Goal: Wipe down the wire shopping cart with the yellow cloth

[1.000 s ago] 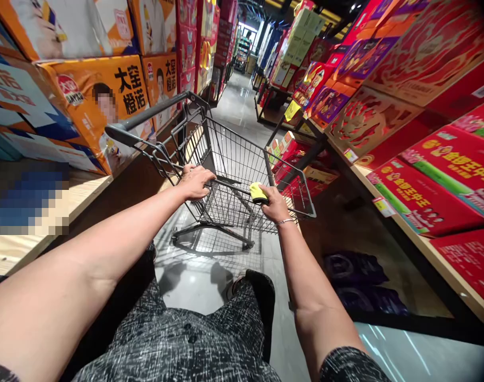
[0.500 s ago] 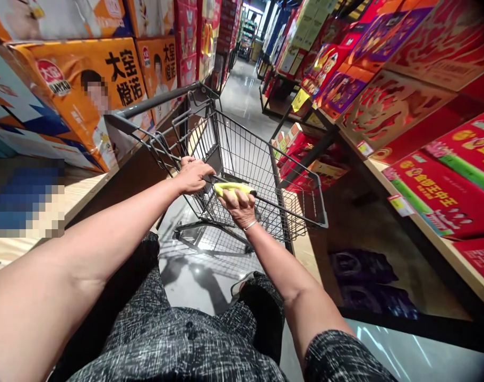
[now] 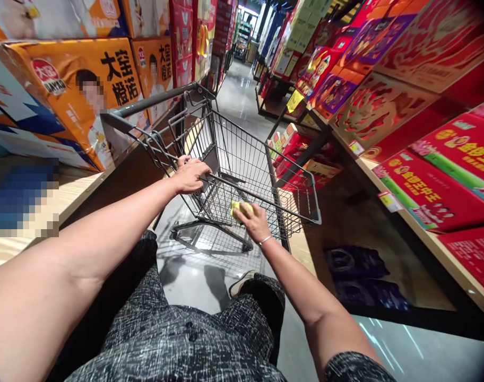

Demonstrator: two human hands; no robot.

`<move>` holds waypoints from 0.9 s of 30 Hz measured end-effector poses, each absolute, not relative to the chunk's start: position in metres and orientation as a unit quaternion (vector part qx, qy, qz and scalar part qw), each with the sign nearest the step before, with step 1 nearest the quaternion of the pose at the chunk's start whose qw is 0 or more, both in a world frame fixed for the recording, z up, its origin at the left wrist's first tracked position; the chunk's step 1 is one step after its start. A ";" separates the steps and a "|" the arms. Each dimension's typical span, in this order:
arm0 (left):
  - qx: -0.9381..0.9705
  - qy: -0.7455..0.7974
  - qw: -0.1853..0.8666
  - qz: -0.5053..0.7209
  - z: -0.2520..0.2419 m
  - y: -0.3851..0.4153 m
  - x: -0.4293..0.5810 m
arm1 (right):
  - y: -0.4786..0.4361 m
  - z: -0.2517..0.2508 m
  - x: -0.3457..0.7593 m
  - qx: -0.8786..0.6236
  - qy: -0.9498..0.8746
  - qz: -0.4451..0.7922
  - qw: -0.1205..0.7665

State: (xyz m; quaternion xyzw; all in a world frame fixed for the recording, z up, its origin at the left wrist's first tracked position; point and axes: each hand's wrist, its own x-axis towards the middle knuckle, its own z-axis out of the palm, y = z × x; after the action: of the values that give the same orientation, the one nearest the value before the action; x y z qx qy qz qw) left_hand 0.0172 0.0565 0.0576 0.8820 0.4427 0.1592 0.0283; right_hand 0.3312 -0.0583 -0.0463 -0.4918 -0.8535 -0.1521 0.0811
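A grey wire shopping cart [image 3: 242,143] stands before me, turned sideways across the aisle. My left hand [image 3: 191,174] is closed around the near upper rail of its basket. Bunched in the fingers of my right hand [image 3: 258,222] is a yellow cloth [image 3: 241,210], held against the cart's near wire side, just below the top rail. A thin bracelet circles the right wrist. The cart's thick handle [image 3: 154,100] is at the far left end, with neither hand on it. The wire mesh shows through as bare inside.
Orange drink cartons [image 3: 75,95] are stacked on a wooden ledge at left. Red gift boxes [image 3: 437,185] fill the right shelf, with purple packs [image 3: 357,265] below. The shelf edge [image 3: 417,212] runs close beside the cart. A shiny floor [image 3: 238,87] stretches down the aisle.
My right hand has left the top rail with the yellow cloth and moved down and slightly right, onto the wire side. My left hand keeps its hold on the rail.
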 end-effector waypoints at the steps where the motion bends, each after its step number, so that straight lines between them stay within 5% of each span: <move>1: 0.883 0.442 0.027 0.157 0.057 0.056 0.017 | -0.055 -0.033 0.335 -0.496 -0.840 -0.185 0.120; 5: 0.884 0.443 0.021 0.149 0.058 0.054 0.017 | -0.051 -0.010 0.355 -0.527 -0.786 -0.243 0.211; 10: 0.884 0.448 0.029 0.134 0.061 0.051 0.018 | -0.058 -0.043 0.369 -0.580 -0.761 -0.185 0.225; 19: 0.878 0.461 0.040 0.122 0.061 0.050 0.020 | -0.102 -0.097 0.379 -0.586 -0.805 0.044 0.088; 27: 0.879 0.458 0.040 0.125 0.062 0.044 0.018 | -0.093 0.009 0.396 -0.529 -0.749 -0.004 0.398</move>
State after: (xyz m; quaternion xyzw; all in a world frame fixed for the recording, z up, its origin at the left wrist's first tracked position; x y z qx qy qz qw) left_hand 0.0183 0.0437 0.0617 0.8794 0.4579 0.1246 0.0396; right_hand 0.3958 -0.0927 0.0088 -0.5294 -0.7491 -0.0036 0.3982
